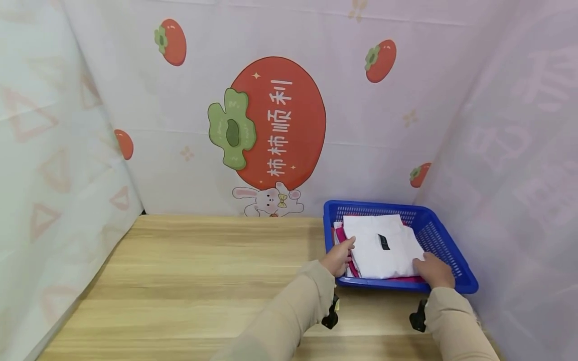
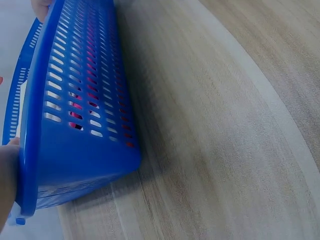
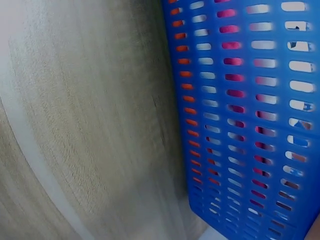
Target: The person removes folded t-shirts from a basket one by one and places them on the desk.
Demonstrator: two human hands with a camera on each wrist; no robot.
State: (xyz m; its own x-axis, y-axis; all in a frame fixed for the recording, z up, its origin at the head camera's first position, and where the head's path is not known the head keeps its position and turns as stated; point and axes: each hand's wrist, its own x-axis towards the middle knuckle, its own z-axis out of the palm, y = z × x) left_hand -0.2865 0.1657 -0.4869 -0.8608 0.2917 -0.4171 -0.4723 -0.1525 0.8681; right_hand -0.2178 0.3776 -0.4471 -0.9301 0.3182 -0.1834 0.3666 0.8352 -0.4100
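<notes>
A folded white garment (image 1: 372, 255) with a small black label lies flat on top of other folded cloth inside a blue plastic basket (image 1: 467, 286). Magenta cloth (image 1: 340, 235) peeks out beneath its left side. My left hand (image 1: 336, 258) is at the garment's left edge, its upper finger stretched along the side. At the opposite edge, my right hand (image 1: 435, 271) touches the near right corner; its other fingers are hidden. In the left wrist view a sliver of the left hand (image 2: 6, 175) shows by the basket rim. Slots in the basket wall (image 3: 240, 115) reveal orange, white and magenta layers.
The basket stands on a wooden table (image 1: 217, 260), at its back right against the cloth walls. A printed backdrop (image 1: 352, 125) with persimmons and a rabbit hangs behind. Black wrist devices (image 1: 331, 313) hang below both sleeves.
</notes>
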